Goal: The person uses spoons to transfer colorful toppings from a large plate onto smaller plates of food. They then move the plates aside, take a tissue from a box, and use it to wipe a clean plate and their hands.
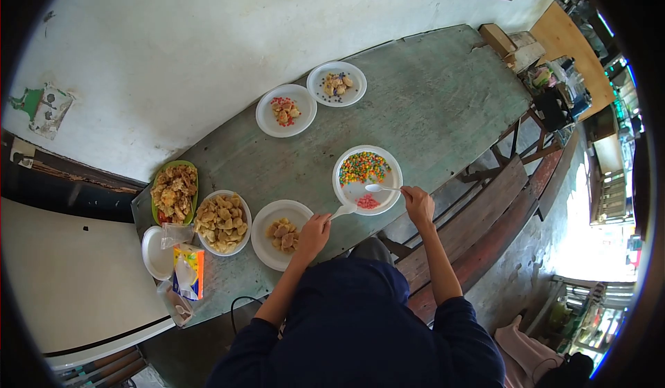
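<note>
My left hand [315, 234] is closed on the handle of a white plastic spoon [344, 210], whose head is at the lower left rim of a white plate [339, 188]. From the right, my right hand [418, 206] grips a second white spoon [375, 188], its bowl over the middle of that plate. Colourful small candies [364, 168] fill the plate's upper part, and a small group of pink-red pieces [368, 201] lies near its lower edge. Left of my left hand, another white plate [261, 247] holds some light brown snack pieces [282, 235].
Snack plates with coloured bits [263, 120] [359, 94] stand by the wall. At the left are a full snack plate [222, 223], a green tray [194, 206] and a tissue pack [188, 271]. A wooden bench [478, 228] runs along the right.
</note>
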A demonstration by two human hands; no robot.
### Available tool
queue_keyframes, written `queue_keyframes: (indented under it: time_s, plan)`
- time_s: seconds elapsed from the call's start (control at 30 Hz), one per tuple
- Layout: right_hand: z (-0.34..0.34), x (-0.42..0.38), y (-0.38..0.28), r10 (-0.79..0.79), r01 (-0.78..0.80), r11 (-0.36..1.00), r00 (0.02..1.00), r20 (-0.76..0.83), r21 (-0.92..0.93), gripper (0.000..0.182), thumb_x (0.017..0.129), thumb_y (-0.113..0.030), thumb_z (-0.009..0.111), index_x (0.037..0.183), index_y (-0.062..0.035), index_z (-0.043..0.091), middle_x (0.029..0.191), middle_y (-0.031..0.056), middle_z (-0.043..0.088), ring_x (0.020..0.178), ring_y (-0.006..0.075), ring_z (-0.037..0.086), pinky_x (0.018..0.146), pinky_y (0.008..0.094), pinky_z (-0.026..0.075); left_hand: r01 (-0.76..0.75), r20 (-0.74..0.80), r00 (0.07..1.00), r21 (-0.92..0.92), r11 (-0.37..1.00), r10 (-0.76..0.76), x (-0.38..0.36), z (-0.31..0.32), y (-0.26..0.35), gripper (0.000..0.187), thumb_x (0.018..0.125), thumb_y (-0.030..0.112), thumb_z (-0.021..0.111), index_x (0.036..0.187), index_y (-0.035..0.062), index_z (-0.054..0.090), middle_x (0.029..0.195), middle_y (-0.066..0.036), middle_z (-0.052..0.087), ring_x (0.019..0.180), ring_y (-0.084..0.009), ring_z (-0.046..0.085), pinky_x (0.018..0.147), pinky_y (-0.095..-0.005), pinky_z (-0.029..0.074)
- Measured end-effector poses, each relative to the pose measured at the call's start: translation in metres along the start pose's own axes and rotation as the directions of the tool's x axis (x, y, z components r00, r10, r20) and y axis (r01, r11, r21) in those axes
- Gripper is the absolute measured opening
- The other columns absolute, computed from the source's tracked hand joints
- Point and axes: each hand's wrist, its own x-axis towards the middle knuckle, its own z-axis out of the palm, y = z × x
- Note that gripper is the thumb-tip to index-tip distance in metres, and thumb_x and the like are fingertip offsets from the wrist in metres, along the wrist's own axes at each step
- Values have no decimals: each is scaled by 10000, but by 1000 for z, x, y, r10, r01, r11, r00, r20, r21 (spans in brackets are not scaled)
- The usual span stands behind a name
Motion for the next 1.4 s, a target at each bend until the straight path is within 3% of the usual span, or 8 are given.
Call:
queue_keyframes:
  time_s: [0.4, 0.5, 0.6, 0.7, 1.0, 1.2, 1.23, 1.4]
  plan:
    - [10, 11, -3, 121, -113, 991, 987, -110, 77, 137, 793, -240, 588, 863, -167, 680, 738, 93, 598, 697, 310, 587, 596, 395, 457, -18, -10, 1000, -2, 1000, 18, -5, 5, -7, 221, 833, 133, 505, 1010, 37, 595, 864, -177, 566, 790, -352, 558, 690, -412, 452]
    - [31, 17, 0, 232, -229, 956, 973, 5, 185, 162, 792, -261, 591, 885, -162, 680, 801, 130, 634, 748, 320, 610, 634, 391, 475, -27, -18, 999, 0, 1000, 27, -7, 7, -8, 221, 831, 132, 508, 1009, 35, 595, 868, -177, 567, 791, -351, 558, 689, -411, 451]
    - [40, 20, 1, 370, -363, 927, 925, -82, 92, 181, 799, -280, 575, 894, -165, 678, 764, 123, 635, 714, 319, 614, 621, 397, 476, -36, -26, 999, -5, 999, 35, -7, 6, -3, 223, 829, 132, 508, 1008, 30, 594, 871, -177, 568, 796, -348, 559, 693, -410, 451]
    - [41, 19, -2, 415, -394, 903, 903, -112, 171, 195, 809, -297, 560, 898, -169, 677, 762, 124, 636, 708, 324, 614, 619, 402, 478, -23, -23, 999, -12, 1000, 23, -6, 5, -5, 224, 830, 132, 508, 1008, 29, 593, 874, -174, 569, 801, -346, 559, 696, -409, 451]
    - [68, 23, -29, 296, -283, 936, 955, -34, 208, 224, 798, -308, 593, 917, -137, 675, 731, 131, 638, 675, 308, 624, 604, 379, 484, -5, -3, 1000, -8, 1000, 5, -5, 9, -3, 225, 834, 143, 502, 1012, 39, 594, 869, -171, 565, 802, -347, 560, 695, -412, 452]
    - [61, 22, -14, 366, -350, 927, 922, -125, 135, 229, 814, -323, 571, 911, -143, 675, 726, 129, 637, 672, 301, 624, 594, 379, 480, 6, -19, 1000, -15, 1000, -7, -9, 3, -9, 224, 834, 144, 501, 1011, 45, 596, 858, -172, 562, 795, -347, 559, 687, -415, 452]
    - [57, 20, -12, 389, -365, 914, 913, -123, 178, 212, 813, -306, 551, 902, -155, 671, 747, 138, 631, 706, 342, 610, 612, 412, 479, -2, -29, 1000, -4, 1000, 2, -9, 3, -11, 222, 833, 144, 502, 1009, 46, 596, 855, -172, 561, 790, -347, 559, 685, -415, 453]
    - [53, 15, -16, 350, -305, 917, 924, -155, 256, 219, 820, -291, 552, 911, -130, 668, 740, 150, 629, 699, 334, 614, 603, 399, 477, -20, -23, 1000, -16, 1000, 20, -6, 3, -9, 222, 834, 143, 500, 1010, 47, 596, 855, -171, 561, 786, -347, 560, 682, -414, 454]
